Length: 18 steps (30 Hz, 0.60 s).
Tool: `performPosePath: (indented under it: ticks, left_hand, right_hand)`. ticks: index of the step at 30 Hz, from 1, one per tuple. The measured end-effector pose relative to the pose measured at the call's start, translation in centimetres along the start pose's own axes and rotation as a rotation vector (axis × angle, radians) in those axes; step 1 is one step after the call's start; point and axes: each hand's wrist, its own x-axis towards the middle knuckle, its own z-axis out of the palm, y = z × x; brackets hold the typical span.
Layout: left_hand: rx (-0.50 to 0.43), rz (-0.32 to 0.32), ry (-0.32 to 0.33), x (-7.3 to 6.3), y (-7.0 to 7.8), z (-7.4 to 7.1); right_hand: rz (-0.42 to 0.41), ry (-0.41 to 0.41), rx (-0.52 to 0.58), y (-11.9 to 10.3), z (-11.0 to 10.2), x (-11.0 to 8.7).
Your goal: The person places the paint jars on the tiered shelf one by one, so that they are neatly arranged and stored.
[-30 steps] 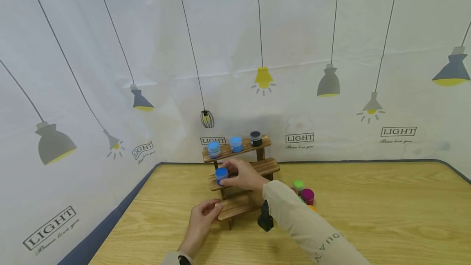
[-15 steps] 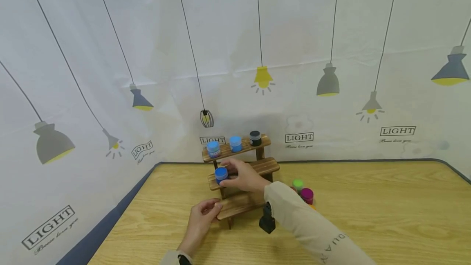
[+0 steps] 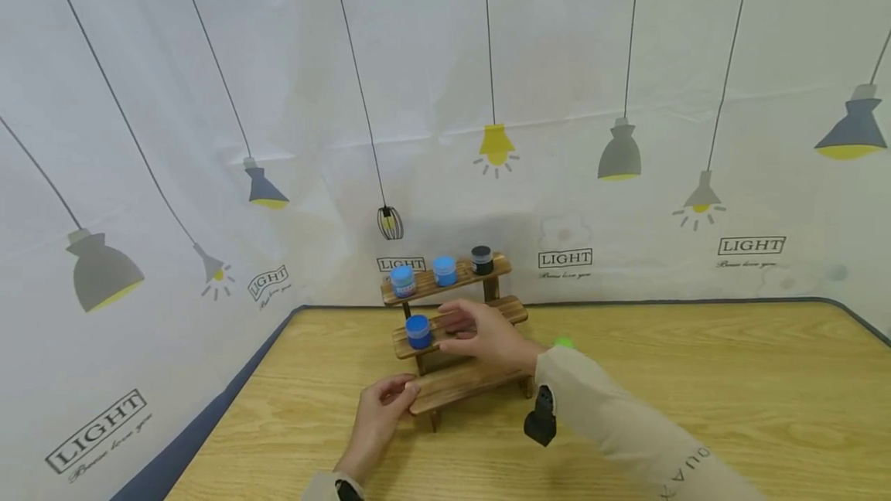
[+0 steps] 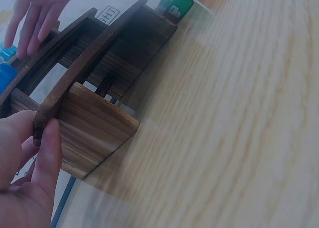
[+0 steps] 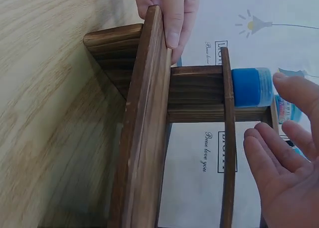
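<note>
My right grip (image 3: 490, 336) has just released the blue jar (image 3: 418, 332), now relaxed beside it; the jar stands unheld near the left edge of the middle shelf (image 3: 513, 311), seemingly placed; my left grip (image 3: 380, 407) pinches the bottom shelf (image 3: 459, 387) at its left edge.

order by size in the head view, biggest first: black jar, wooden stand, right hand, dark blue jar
1. Wooden stand
2. Right hand
3. Dark blue jar and black jar, unranked: the dark blue one looks slightly bigger, but sits nearer the camera.

Hands (image 3: 487, 337) at stepped rack (image 3: 462, 389), four upright jars (image 3: 418, 332), possibly green lid (image 3: 564, 342)
</note>
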Motion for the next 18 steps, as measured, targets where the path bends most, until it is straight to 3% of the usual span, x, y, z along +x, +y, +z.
performPosePath:
  ticks: [10, 18]
  left_hand:
    - [0.005, 0.002, 0.001, 0.2, 0.1, -0.1]
    - [0.006, 0.015, 0.007, 0.2, -0.1, 0.0]
  right_hand:
    - [-0.046, 0.004, 0.002, -0.7, -3.4, -3.0]
    - [-0.037, 0.050, -0.137, 1.2, -6.6, -6.5]
